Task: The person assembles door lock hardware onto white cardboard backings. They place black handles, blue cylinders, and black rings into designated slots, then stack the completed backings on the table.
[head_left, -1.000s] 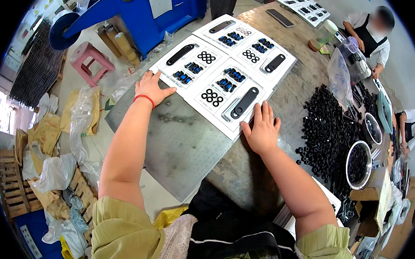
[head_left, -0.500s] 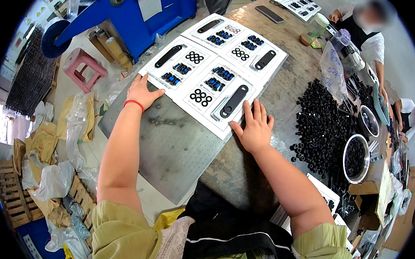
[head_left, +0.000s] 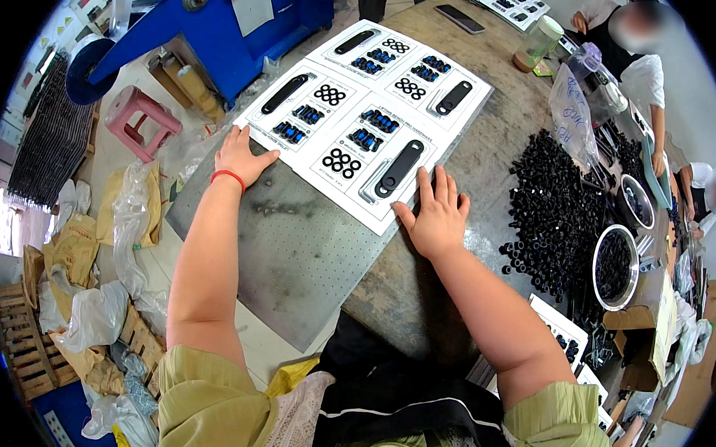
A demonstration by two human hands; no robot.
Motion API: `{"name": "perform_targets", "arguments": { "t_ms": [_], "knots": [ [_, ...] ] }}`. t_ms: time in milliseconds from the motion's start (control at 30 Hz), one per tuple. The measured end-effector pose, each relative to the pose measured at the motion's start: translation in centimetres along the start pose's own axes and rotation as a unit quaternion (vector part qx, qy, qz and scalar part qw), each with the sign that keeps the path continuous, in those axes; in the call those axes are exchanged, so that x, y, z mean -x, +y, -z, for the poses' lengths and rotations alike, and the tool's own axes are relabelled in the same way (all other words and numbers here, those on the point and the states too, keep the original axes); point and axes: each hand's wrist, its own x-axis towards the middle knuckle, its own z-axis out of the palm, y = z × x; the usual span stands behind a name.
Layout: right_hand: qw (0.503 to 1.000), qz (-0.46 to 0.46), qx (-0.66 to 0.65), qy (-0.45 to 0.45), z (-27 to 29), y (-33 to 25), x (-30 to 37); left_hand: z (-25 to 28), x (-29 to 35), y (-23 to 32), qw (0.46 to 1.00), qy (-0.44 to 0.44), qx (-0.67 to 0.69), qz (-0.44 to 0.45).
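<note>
A large white card sheet [head_left: 356, 113] lies on a grey metal plate [head_left: 291, 244]; the sheet carries black handles, black rings and blue parts in panels. My left hand [head_left: 243, 155], with a red band at the wrist, rests flat on the sheet's near left corner. Fingers spread, my right hand [head_left: 434, 216] lies flat at the sheet's near right corner, next to a black handle [head_left: 398, 167]. Neither hand holds anything.
A heap of small black parts [head_left: 551, 219] and two metal bowls [head_left: 615, 268] sit to the right. A blue machine [head_left: 214, 26] and a pink stool [head_left: 139, 116] stand at the left. Another person [head_left: 642, 69] works at the far right. More card sheets [head_left: 568, 335] lie near my right elbow.
Both hands have stayed flat on the sheet's near corners; my head has shifted, so the sheet sits a little lower and more central in view.
</note>
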Motion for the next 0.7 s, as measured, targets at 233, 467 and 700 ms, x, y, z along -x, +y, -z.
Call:
{"name": "perform_targets", "arguments": {
  "t_ms": [233,467,700],
  "knots": [
    [1.000,0.005,0.000,0.016,-0.6,-0.3,0.0,-0.1,0.2,-0.3,1.000,-0.001,-0.004,0.011],
    [0.999,0.018,-0.034,0.008,-0.2,-1.3,-0.2,-2.7,-2.4,-4.3,0.996,0.059,0.022,-0.057],
    [0.961,0.131,-0.199,0.140,10.9,3.9,1.4,3.1,6.5,0.2,0.913,0.118,0.360,-0.148]
  ]
}}
